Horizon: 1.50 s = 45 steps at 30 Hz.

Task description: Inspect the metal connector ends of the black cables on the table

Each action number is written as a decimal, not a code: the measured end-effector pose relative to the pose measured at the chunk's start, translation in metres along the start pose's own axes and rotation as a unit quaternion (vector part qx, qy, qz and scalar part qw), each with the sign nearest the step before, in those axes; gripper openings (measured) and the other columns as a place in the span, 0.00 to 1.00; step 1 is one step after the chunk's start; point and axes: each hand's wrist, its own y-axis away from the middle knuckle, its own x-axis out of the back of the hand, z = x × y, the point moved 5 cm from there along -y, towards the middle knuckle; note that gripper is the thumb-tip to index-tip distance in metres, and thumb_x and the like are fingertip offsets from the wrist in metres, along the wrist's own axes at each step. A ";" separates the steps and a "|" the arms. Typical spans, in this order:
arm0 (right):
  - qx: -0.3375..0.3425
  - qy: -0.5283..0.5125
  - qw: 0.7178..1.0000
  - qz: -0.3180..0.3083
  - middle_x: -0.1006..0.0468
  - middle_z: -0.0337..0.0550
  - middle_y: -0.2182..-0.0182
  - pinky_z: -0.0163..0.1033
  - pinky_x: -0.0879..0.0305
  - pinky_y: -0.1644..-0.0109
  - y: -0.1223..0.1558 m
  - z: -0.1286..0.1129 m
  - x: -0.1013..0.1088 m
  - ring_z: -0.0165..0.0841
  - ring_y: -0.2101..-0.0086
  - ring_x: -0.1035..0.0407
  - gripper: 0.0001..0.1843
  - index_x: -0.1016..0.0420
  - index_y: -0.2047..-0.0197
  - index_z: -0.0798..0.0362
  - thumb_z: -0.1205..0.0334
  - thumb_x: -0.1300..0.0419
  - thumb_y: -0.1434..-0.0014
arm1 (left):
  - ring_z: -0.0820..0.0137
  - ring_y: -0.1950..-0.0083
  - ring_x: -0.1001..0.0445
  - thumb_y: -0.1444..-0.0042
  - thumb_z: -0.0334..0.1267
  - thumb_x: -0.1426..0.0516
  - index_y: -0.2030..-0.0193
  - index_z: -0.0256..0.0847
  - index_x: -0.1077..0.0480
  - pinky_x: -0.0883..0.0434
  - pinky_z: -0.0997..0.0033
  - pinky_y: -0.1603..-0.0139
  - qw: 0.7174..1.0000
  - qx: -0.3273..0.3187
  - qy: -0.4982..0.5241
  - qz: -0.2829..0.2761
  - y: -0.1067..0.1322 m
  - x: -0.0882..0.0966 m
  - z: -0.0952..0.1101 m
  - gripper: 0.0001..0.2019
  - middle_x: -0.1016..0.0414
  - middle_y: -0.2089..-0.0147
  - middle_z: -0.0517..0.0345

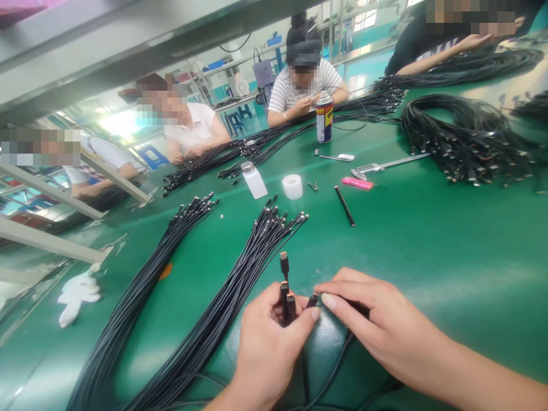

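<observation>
Green workbench (398,245), black cable bundles (240,274) laid side by side, coiled cables (462,137), white bottle (254,181), tape roll (292,186), caliper (385,165), pink lighter (357,182), black pen (345,205), spray can (324,117), white glove (79,294)

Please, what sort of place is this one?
Probably a cable assembly workshop: a long green workbench, bundles of black connector cables, and a digital caliper lying among the work.

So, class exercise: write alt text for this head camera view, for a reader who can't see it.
A left hand and right hand pinch black cable connectors above a green bench mat, beside bundled black cables. Across the bench, co-workers sit among cable coils, one in a striped shirt near a spray can.
</observation>
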 end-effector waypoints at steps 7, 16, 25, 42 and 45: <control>0.001 -0.001 1.000 0.028 0.25 0.39 0.63 0.37 0.34 0.59 -0.001 0.003 0.003 0.31 0.63 0.30 0.11 0.22 0.52 0.48 0.62 0.45 0.33 | 0.69 0.69 0.28 0.52 0.37 0.33 0.71 0.38 0.28 0.31 0.74 0.66 1.000 0.007 0.004 -0.009 0.001 -0.002 0.002 0.08 0.25 0.71 0.59; 0.012 0.136 0.989 0.047 0.37 0.37 0.77 0.37 0.45 0.71 -0.004 0.009 0.007 0.29 0.75 0.40 0.24 0.41 0.80 0.53 0.57 0.46 0.32 | 0.69 0.64 0.27 0.51 0.35 0.32 0.62 0.36 0.27 0.30 0.71 0.60 0.985 0.052 0.129 -0.104 -0.011 -0.006 -0.011 0.11 0.24 0.63 0.55; 0.020 0.068 0.997 0.030 0.29 0.43 0.60 0.40 0.34 0.57 -0.005 0.014 0.004 0.33 0.61 0.32 0.06 0.35 0.53 0.51 0.66 0.49 0.32 | 0.75 0.68 0.30 0.41 0.34 0.38 0.57 0.33 0.30 0.31 0.75 0.67 0.933 0.119 0.304 -0.150 -0.013 -0.009 -0.017 0.09 0.29 0.62 0.54; 0.061 0.007 0.997 -0.053 0.27 0.38 0.66 0.37 0.36 0.56 -0.003 -0.006 -0.001 0.31 0.62 0.32 0.17 0.22 0.49 0.43 0.64 0.51 0.28 | 0.75 0.70 0.32 0.45 0.35 0.35 0.62 0.33 0.28 0.33 0.76 0.68 0.941 0.100 0.293 -0.138 -0.013 -0.010 -0.015 0.09 0.29 0.69 0.56; 0.059 0.001 0.997 -0.051 0.27 0.38 0.67 0.36 0.37 0.58 -0.002 -0.006 -0.001 0.30 0.63 0.33 0.16 0.21 0.51 0.43 0.65 0.50 0.29 | 0.74 0.70 0.32 0.45 0.34 0.35 0.62 0.33 0.28 0.32 0.75 0.68 0.942 0.094 0.290 -0.139 -0.012 -0.010 -0.014 0.09 0.29 0.69 0.57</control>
